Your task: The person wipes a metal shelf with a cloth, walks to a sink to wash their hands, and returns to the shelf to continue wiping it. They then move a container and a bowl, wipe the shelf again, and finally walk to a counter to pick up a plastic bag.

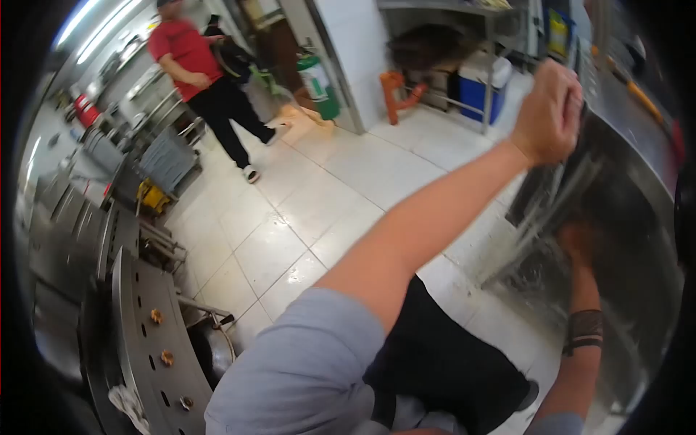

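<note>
My left hand (549,116) is closed in a fist at the upper edge of a shiny, wet-looking steel panel (631,188) on the right. The fingers wrap round that edge, partly out of sight. Lower down, my right hand (576,239) lies against the panel's smeared face; motion blurs its fingers. A dark band (583,330) circles my right forearm.
A steel stove front with knobs (167,358) stands at the lower left. Across the tiled floor (312,196) a person in a red shirt (190,58) is on foot. A green cylinder (317,87), an orange pipe-like object (392,98) and a blue cooler (482,87) stand farther back.
</note>
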`<state>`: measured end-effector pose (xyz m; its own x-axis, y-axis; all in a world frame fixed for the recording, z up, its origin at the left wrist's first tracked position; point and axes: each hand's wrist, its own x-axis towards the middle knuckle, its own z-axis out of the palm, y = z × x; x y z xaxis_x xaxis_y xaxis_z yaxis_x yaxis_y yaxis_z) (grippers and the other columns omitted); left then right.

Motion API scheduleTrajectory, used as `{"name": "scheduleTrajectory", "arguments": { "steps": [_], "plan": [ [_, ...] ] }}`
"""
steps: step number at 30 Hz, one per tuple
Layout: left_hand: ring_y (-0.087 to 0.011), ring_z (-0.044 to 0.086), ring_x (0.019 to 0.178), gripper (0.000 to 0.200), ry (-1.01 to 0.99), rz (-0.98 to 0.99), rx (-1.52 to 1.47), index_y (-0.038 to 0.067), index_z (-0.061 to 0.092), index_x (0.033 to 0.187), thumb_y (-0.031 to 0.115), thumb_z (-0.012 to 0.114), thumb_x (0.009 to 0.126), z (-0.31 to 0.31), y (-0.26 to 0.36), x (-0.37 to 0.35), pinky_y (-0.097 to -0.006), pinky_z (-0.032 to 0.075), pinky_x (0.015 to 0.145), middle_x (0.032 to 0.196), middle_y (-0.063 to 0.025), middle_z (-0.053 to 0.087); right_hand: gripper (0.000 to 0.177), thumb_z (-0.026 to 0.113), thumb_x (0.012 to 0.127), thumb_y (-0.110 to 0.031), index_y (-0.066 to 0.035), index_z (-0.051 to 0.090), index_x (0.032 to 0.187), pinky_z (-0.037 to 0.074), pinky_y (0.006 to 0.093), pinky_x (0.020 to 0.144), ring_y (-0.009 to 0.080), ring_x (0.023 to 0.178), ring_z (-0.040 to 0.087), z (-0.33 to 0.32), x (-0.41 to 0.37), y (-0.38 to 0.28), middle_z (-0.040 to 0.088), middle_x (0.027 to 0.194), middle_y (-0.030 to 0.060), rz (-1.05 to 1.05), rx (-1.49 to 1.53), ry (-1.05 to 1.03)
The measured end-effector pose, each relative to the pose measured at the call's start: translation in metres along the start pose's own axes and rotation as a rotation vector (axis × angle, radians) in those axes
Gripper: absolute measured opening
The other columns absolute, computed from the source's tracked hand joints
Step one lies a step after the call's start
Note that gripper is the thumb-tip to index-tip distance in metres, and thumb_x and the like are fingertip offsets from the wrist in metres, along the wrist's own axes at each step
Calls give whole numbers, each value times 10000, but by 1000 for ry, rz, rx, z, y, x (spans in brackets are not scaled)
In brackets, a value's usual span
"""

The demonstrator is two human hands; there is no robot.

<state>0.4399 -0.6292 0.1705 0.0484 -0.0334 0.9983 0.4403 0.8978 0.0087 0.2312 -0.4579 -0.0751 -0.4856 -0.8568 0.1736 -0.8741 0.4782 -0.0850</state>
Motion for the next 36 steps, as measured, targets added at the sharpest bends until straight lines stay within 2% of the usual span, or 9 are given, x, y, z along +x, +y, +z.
{"name": "scheduleTrajectory", "arguments": {
  "steps": [4, 5, 8, 11, 20, 25, 28, 33, 36],
  "plan": [
    [-380, 575, 1030, 167, -242, 140, 416, -18, 579, 1051, 123, 509, 994, -8, -17, -10, -500, 440, 936, 1064, -216, 589, 492, 454, 1019, -263, -27, 483, 1450, 256, 486, 1227, 346, 1494, 301, -57, -89, -9, 340, 1613, 154, -24, -130, 56],
    [-394, 586, 1091, 233, -183, 514, 665, -69, 582, 1151, 81, 458, 1021, -5, -22, -10, -540, 417, 1036, 1140, -232, 618, 488, 445, 1023, -265, -34, 479, 1452, 267, 495, 1221, 344, 1495, 300, -56, -118, 26, 330, 1617, 153, 97, -57, 161],
    [-275, 538, 971, 172, -89, 443, 625, 6, 610, 1038, 132, 493, 1022, -8, -61, -19, -395, 431, 844, 1053, -150, 564, 492, 423, 1034, -323, -61, 485, 1446, 269, 536, 1212, 362, 1488, 311, -72, -181, 161, 285, 1638, 150, 454, -347, -16],
    [-231, 553, 1081, 234, 4, 162, 192, 8, 662, 1096, 136, 479, 1025, 7, -41, -21, -349, 416, 988, 1114, -124, 581, 410, 461, 1010, -287, -79, 600, 1334, 356, 576, 1144, 335, 1373, 474, -69, -165, 227, 475, 1507, 154, 431, -671, -300],
    [-254, 629, 1098, 237, -132, -15, 177, -52, 628, 1075, 78, 445, 1000, 2, -3, -8, -348, 465, 1027, 1180, -172, 658, 380, 517, 939, -281, -37, 705, 1161, 351, 508, 1149, 335, 1290, 539, -36, -90, -68, 602, 1337, 172, 132, 111, 358],
    [-258, 636, 1111, 235, -88, -25, 136, -61, 607, 1077, 95, 446, 1009, 5, -8, -9, -347, 485, 1017, 1187, -169, 652, 329, 559, 940, -333, -127, 686, 1162, 449, 495, 1043, 290, 1212, 596, 8, -207, 146, 687, 1191, 101, 66, -513, 749],
    [-255, 638, 1108, 247, -69, 33, 295, -59, 588, 1100, 123, 442, 1020, 3, -8, -15, -346, 477, 1028, 1183, -158, 652, 175, 615, 868, -236, -145, 702, 989, 462, 496, 900, 287, 938, 630, -29, -253, 212, 690, 997, 55, 473, -642, 894],
    [-246, 611, 1037, 241, -189, 403, 626, -24, 659, 1109, 116, 482, 1025, -31, -66, -8, -356, 484, 942, 1124, -124, 664, 121, 655, 699, -366, -253, 699, 706, 444, 467, 682, 279, 798, 611, -8, -159, 38, 672, 802, 41, 410, -309, 517],
    [-262, 609, 1047, 244, -197, 395, 657, -19, 664, 1123, 126, 498, 1019, -36, -65, -7, -367, 485, 943, 1130, -132, 656, 97, 654, 743, -339, -255, 654, 695, 464, 473, 769, 262, 819, 601, 23, -98, -65, 574, 753, 25, 73, -7, 1027]
  ]
}}
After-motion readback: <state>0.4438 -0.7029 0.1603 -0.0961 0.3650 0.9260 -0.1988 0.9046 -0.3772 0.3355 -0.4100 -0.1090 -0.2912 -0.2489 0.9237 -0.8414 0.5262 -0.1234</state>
